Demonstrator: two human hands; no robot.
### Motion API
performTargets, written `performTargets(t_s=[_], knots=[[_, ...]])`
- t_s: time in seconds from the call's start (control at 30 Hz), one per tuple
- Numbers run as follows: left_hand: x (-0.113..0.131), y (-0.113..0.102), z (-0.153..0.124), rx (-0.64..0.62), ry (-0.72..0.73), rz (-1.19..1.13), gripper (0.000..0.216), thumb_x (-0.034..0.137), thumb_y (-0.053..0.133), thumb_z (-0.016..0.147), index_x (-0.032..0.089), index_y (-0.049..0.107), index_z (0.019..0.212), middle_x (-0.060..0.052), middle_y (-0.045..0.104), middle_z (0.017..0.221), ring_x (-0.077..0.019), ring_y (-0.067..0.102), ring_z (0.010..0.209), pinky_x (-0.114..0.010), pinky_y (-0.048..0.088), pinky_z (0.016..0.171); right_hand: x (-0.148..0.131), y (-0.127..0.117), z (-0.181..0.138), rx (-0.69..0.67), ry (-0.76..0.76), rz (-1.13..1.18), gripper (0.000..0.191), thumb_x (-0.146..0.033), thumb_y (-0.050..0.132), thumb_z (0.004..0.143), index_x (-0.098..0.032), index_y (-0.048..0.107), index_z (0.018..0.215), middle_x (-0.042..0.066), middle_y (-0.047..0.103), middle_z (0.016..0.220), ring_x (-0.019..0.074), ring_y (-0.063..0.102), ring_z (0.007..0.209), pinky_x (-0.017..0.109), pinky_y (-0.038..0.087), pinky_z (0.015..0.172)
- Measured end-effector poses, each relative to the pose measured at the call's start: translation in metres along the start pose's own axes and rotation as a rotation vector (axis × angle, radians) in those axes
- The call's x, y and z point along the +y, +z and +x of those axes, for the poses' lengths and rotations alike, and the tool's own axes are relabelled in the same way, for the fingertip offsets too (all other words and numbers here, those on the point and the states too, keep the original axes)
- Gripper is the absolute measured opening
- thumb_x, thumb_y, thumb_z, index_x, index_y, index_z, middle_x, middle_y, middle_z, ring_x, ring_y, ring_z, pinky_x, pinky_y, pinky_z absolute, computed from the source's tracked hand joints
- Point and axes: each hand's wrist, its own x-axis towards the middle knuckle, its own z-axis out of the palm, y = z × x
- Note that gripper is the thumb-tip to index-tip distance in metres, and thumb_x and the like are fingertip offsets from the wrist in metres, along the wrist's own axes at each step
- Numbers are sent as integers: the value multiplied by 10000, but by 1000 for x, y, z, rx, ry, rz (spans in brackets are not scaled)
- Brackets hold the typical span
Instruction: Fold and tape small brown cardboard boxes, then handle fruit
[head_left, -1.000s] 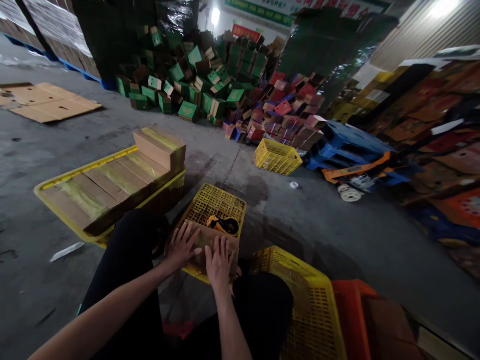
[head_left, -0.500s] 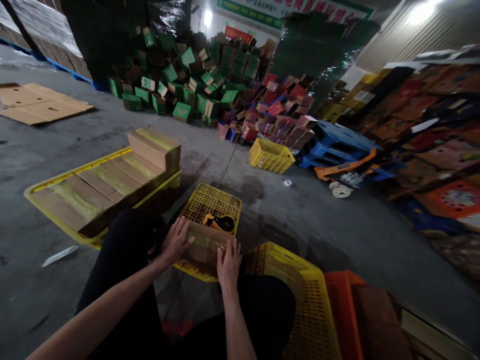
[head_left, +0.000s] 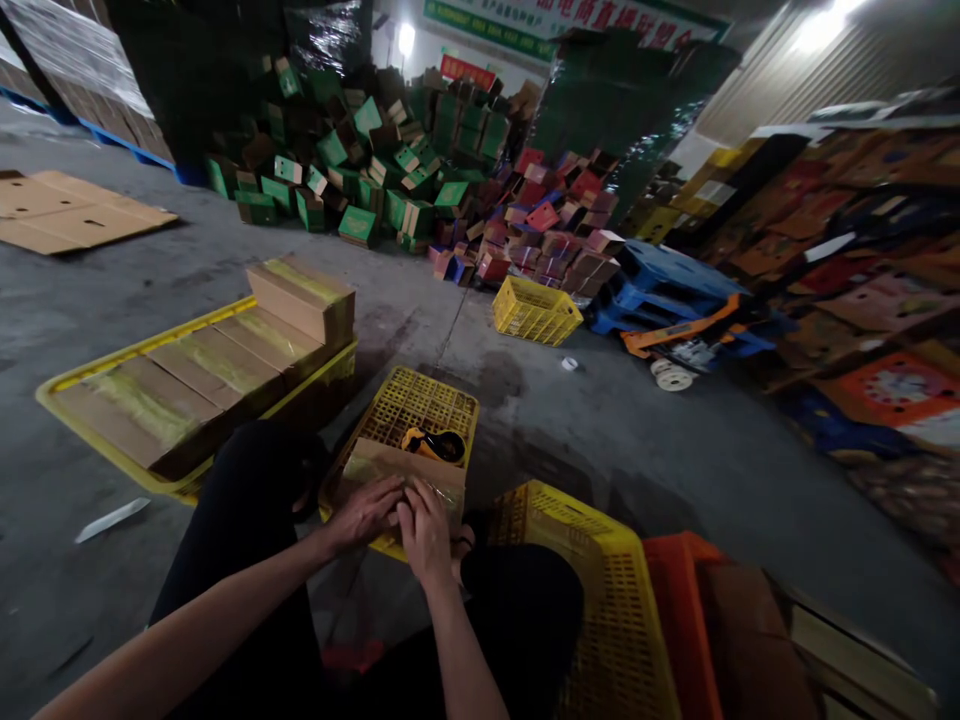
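A cardboard box (head_left: 384, 460) with clear tape across it rests on an upturned yellow plastic crate (head_left: 397, 405) between my knees. My left hand (head_left: 366, 514) lies on the box, its fingers stretched toward the middle. Beside it, my right hand (head_left: 426, 530) also touches the box top, fingers extended and nearly meeting the left ones. Neither hand is wrapped around anything I can see; the spot beneath the fingertips is hidden. Just behind the box, a yellow and black tape dispenser (head_left: 433, 446) lies on the crate.
To the left, a yellow crate (head_left: 56, 385) holds several taped boxes (head_left: 206, 362). At right stand another yellow crate (head_left: 626, 575) and an orange crate (head_left: 679, 560). Farther off are a small yellow crate (head_left: 536, 310), a pallet jack (head_left: 679, 335), blue pallets (head_left: 667, 275) and heaped green cartons (head_left: 360, 225).
Both hands have slid inward from the two ends of the box to its middle, where the fingertips come together. The view has shifted slightly.
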Motion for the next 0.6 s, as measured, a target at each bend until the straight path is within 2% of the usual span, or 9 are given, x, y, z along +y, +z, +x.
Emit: performTargets(t_s=[0.07, 0.17, 0.33, 0.47, 0.6], knots=[[0, 2, -3, -14, 41, 27, 477, 393, 445, 1020, 189, 509, 1446, -138, 527, 1495, -247, 466, 1407, -443, 392, 1167, -6, 4, -1, -70, -58, -31, 548, -463, 308, 1056, -143, 497, 1459, 116, 479, 1533, 233, 396, 1445, 421, 314, 1195], [-2, 2, -6, -11, 46, 117, 544, 386, 463, 1012, 223, 406, 1527, -141, 416, 1577, -285, 332, 1488, -507, 353, 1176, -7, 9, 0, -129, -48, -91, 607, -499, 306, 1050, -157, 355, 1549, 108, 349, 1615, 244, 289, 1506, 460, 273, 1215], [-6, 1, -4, -34, -90, 300, 638, 526, 501, 977, 238, 396, 1537, -151, 302, 1632, -337, 246, 1518, -560, 281, 1185, 3, 18, 1, -112, 38, -173, 616, -530, 304, 1044, -202, 325, 1565, 96, 268, 1645, 278, 238, 1524, 524, 258, 1207], [-13, 0, -6, 25, -222, 426, 604, 546, 498, 968, 247, 477, 1493, -153, 297, 1634, -351, 248, 1516, -573, 232, 1194, 13, 21, 0, -81, 116, -226, 627, -536, 306, 1041, -183, 345, 1557, 131, 288, 1632, 305, 255, 1515, 556, 258, 1193], [-22, -2, -11, 76, -291, 473, 653, 574, 481, 963, 214, 457, 1508, -180, 242, 1648, -387, 204, 1522, -603, 223, 1185, 24, 18, -3, -90, 253, -259, 641, -549, 286, 1037, -172, 366, 1550, 148, 306, 1624, 326, 248, 1515, 578, 251, 1181]])
